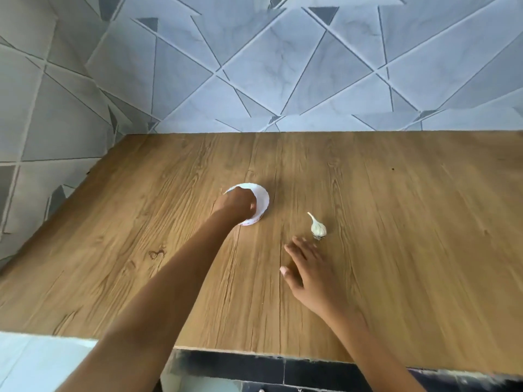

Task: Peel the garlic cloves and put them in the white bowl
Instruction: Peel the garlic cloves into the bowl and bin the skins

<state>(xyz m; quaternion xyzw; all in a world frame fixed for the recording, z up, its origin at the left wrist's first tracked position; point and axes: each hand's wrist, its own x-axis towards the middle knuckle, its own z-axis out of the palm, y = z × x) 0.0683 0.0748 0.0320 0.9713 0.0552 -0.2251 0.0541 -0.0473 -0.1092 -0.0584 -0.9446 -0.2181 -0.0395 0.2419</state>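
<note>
Fingers [301, 248] of the right hand [311, 275]: straight, spread, holding nothing, just short of the garlic bulb [318, 228], which lies unpeeled on the table [410, 236]; likely reaching for it. The left hand [236, 206] curls over the rim of the white bowl [261, 198], apparently steadying it near the garlic.

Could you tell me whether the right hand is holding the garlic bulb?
No, the right hand is open, fingers straight, and the garlic bulb lies on the table.

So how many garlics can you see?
1: the garlic lies right of the white bowl, near the right hand. The left hand partly covers the bowl; more may hide inside.
</note>
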